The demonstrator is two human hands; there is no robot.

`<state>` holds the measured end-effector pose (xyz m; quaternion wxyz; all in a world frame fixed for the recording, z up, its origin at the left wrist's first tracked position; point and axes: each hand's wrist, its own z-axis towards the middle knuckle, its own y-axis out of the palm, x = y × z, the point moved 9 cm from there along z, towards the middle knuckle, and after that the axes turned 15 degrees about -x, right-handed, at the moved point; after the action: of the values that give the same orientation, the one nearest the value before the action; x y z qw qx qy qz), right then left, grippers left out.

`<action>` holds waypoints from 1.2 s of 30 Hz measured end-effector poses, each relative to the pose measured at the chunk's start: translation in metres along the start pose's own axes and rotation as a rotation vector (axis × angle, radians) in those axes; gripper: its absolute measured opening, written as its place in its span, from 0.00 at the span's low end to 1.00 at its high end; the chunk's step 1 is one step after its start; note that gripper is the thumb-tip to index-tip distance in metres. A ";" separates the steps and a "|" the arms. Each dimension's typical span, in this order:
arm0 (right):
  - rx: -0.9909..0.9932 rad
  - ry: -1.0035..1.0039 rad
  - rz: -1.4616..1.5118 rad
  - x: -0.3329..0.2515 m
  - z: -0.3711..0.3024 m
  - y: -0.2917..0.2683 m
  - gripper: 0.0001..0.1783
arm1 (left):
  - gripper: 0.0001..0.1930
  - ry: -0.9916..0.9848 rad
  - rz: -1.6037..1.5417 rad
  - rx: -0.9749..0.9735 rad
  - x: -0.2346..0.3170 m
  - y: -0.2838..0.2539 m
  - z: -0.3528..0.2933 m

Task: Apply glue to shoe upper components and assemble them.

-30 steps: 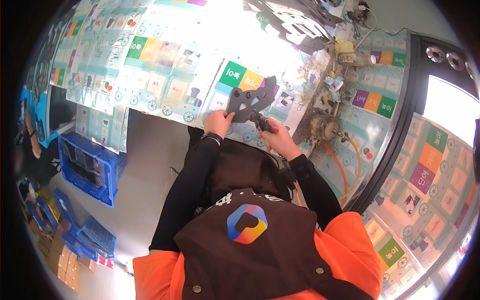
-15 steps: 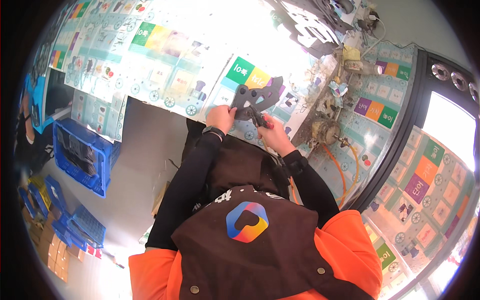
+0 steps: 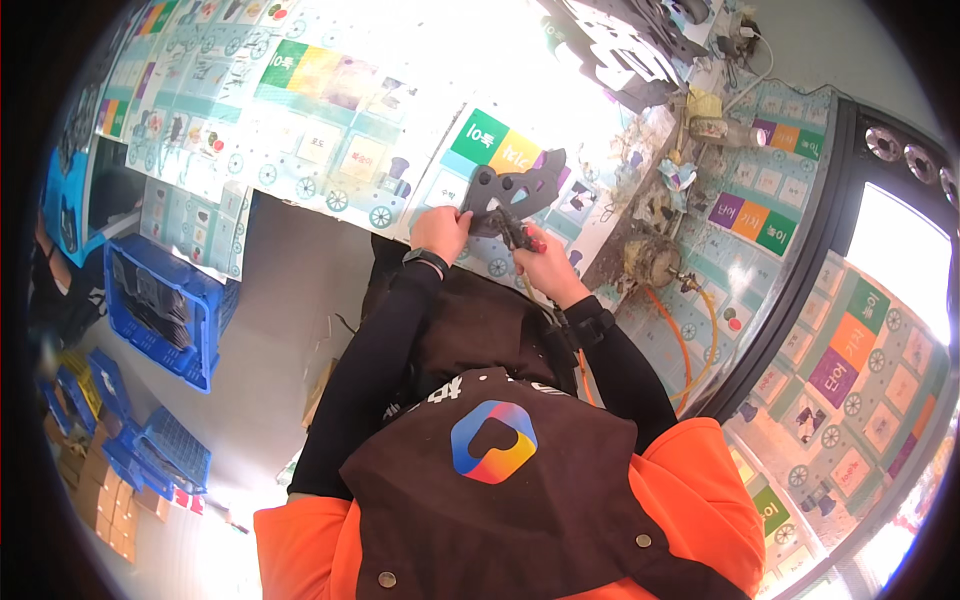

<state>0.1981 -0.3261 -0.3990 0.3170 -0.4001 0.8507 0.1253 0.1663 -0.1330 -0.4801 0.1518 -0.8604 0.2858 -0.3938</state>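
A dark grey, flat plastic part with several cut-out openings rests over the near edge of the covered table. My left hand grips its near left corner, fingers closed on it. My right hand is wrapped round a red-handled pliers-like tool. The tool's dark head points up and left, meeting the near edge of the part between my two hands. Whether the jaws are closed on the plastic I cannot tell. The fingertips of both hands are partly hidden.
Printed sheets cover the table. More dark plastic parts lie at the back. Grimy debris and a round metal fitting with orange hoses stand at right. A blue crate holding dark parts sits at left, stacked baskets below.
The tool's head has shifted slightly to the left along the part's near edge. Both hands have otherwise hardly moved, and the grip of each is unchanged.
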 end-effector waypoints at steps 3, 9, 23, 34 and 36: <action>0.012 0.003 0.005 -0.005 -0.004 -0.001 0.07 | 0.22 0.001 0.001 -0.002 0.001 -0.001 0.000; 0.003 -0.014 0.052 -0.001 -0.003 0.001 0.08 | 0.20 -0.010 -0.007 -0.018 0.000 0.001 0.000; 0.052 -0.003 0.052 0.011 -0.005 -0.014 0.09 | 0.20 -0.038 -0.017 -0.048 -0.001 0.002 0.001; 0.140 0.056 0.007 0.009 -0.015 -0.031 0.07 | 0.22 0.014 -0.046 0.018 -0.005 0.004 0.002; 0.138 0.044 0.037 0.009 -0.016 -0.034 0.07 | 0.22 0.021 -0.044 0.018 -0.004 0.004 0.002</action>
<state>0.2125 -0.3607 -0.3913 0.3225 -0.3643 0.8714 0.0632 0.1639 -0.1335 -0.4860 0.1479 -0.8609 0.2648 -0.4085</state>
